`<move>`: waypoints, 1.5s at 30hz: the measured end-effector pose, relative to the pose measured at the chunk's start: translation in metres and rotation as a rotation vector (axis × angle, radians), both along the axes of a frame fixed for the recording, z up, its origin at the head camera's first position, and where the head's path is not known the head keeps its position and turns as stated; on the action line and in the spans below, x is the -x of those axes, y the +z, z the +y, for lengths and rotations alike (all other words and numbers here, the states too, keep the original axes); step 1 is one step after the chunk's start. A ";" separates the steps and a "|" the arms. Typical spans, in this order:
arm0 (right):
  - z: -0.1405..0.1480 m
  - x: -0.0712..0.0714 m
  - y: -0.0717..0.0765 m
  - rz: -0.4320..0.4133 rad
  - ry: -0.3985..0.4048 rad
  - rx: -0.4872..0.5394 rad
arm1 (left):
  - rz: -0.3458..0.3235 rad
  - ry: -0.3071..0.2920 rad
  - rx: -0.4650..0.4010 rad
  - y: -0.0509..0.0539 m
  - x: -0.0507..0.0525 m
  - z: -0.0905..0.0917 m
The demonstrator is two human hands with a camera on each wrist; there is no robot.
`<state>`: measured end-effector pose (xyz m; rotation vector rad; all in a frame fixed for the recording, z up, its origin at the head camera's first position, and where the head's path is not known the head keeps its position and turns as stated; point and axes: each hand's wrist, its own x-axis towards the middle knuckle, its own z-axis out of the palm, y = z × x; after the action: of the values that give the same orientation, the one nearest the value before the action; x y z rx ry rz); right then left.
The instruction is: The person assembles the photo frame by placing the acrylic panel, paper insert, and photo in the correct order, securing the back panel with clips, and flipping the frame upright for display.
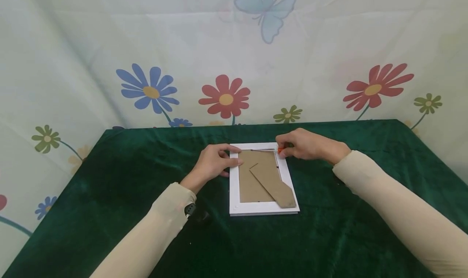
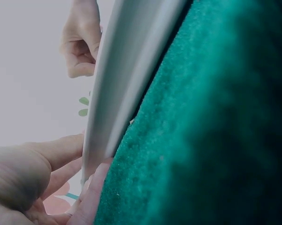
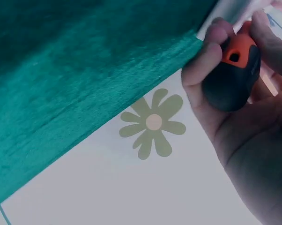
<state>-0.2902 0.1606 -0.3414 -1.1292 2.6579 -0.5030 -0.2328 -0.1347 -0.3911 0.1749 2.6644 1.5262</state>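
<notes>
A white picture frame (image 1: pixel 235 188) lies face down, its brown backing board (image 1: pixel 248 184) showing with a slanted stand leg (image 1: pixel 279 192). My left hand (image 1: pixel 213 162) holds the frame's upper left edge, thumb on top; the left wrist view has this hand (image 2: pixel 42 183) against the frame's side (image 2: pixel 117 84), some fingers low beside the cloth. My right hand (image 1: pixel 305 144) grips a screwdriver at the upper right corner, its thin shaft (image 1: pixel 265 150) lying across the top of the backing. In the right wrist view, fingers curl round the orange and black handle (image 3: pixel 232 77).
Dark green cloth (image 1: pixel 146 148) covers the table beneath the frame. Behind it hangs a pale curtain (image 1: pixel 310 66) printed with flowers and a butterfly. A dark watch (image 1: pixel 189 209) is on my left wrist.
</notes>
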 end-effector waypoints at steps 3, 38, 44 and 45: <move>0.001 -0.003 -0.001 0.060 0.015 -0.019 | 0.001 -0.006 -0.001 0.001 0.000 0.001; 0.016 -0.005 -0.023 -0.069 -0.146 0.185 | 0.001 -0.007 -0.011 0.000 0.000 0.001; 0.018 -0.004 -0.022 -0.126 -0.177 0.230 | -0.004 -0.005 -0.012 0.001 0.001 -0.001; 0.018 -0.004 -0.022 -0.135 -0.179 0.242 | -0.005 -0.004 -0.012 0.000 0.001 -0.001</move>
<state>-0.2866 0.1784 -0.3635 -0.8809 2.6445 -0.9210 -0.2336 -0.1355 -0.3907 0.1763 2.6503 1.5403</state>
